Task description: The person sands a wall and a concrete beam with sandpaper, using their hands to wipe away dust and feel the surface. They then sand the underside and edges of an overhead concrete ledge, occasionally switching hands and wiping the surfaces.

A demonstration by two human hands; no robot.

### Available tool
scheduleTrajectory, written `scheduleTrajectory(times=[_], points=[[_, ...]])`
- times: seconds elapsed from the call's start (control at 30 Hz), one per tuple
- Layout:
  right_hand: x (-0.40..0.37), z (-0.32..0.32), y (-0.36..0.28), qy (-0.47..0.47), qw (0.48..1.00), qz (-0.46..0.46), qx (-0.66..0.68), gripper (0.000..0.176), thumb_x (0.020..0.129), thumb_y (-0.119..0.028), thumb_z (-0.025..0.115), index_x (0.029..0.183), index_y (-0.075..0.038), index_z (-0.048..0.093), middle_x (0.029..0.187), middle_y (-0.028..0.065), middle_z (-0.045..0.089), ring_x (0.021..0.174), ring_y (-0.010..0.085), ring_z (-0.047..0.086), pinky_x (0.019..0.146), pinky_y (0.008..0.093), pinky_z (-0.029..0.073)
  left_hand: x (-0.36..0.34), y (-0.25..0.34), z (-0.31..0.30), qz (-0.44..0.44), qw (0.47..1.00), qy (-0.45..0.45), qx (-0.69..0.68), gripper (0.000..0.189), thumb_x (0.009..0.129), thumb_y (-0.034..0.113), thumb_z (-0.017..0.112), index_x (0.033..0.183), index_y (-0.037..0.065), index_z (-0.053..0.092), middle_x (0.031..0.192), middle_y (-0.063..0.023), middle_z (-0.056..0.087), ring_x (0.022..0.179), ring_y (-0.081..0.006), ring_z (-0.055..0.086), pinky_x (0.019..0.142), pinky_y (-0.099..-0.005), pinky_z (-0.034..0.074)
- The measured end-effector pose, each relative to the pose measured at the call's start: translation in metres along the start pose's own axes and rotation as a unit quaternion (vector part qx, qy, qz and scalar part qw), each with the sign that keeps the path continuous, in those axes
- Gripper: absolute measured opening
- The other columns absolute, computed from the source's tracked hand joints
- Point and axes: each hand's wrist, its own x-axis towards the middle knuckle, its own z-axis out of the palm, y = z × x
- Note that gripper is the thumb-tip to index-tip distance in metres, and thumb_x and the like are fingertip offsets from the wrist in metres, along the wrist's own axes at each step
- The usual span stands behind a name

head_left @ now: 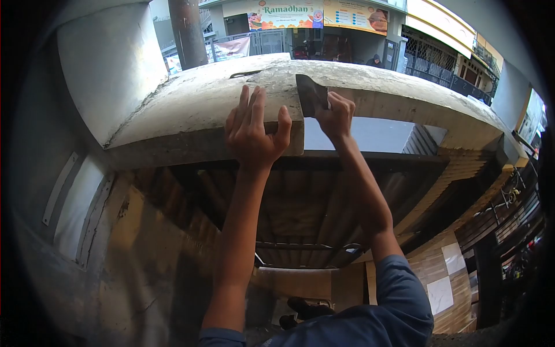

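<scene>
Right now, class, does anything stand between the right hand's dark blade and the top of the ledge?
Nothing visible stands between the dark blade and the ledge, though I cannot tell whether they touch. The left hand, on the ledge left of the blade, would probably block a sweep that way.
</scene>
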Motion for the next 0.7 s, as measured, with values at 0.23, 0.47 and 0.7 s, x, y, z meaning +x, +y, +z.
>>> scheduleTrajectory(times=[0.23,0.47,0.7], points=[[-0.052,0.008,0.003,0.008,1.0,0.009,0.026,0.011,0.08,-0.01,0.066,0.089,-0.009,0.071,0.066,0.0108,0.06,0.057,0.0294,0.061,0.052,0.037,0.047,0.001,-0.001,0.001,0.006,1.0,0.005,0.005,0.039,0.084,0.03,0.062,0.112,0.004,0.067,0.112,-0.0156,0.068,0.115,-0.0292,0.061,0.094,-0.0403,0.046],[-0.025,-0.007,0.006,-0.012,0.999,-0.019,0.042,0.006,0.079,-0.012,0.069,0.078,-0.005,0.068,0.061,0.0115,0.057,0.054,0.0298,0.058,0.05,0.0368,0.045,0.0,0.0,0.001,-0.005,1.0,0.005,-0.001,0.039,0.084,0.03,0.062,0.112,0.004,0.067,0.111,-0.0157,0.069,0.115,-0.0291,0.061,0.094,-0.0404,0.046],[0.03,-0.014,-0.016,-0.008,1.0,-0.002,-0.003,0.023,0.08,-0.02,0.074,0.07,-0.001,0.065,0.06,0.0142,0.059,0.053,0.0308,0.059,0.052,0.0386,0.044,0.0,-0.001,0.0,0.003,1.0,0.007,-0.009,0.039,0.083,0.029,0.062,0.112,0.003,0.067,0.11,-0.0151,0.069,0.116,-0.0286,0.061,0.095,-0.0406,0.046]])
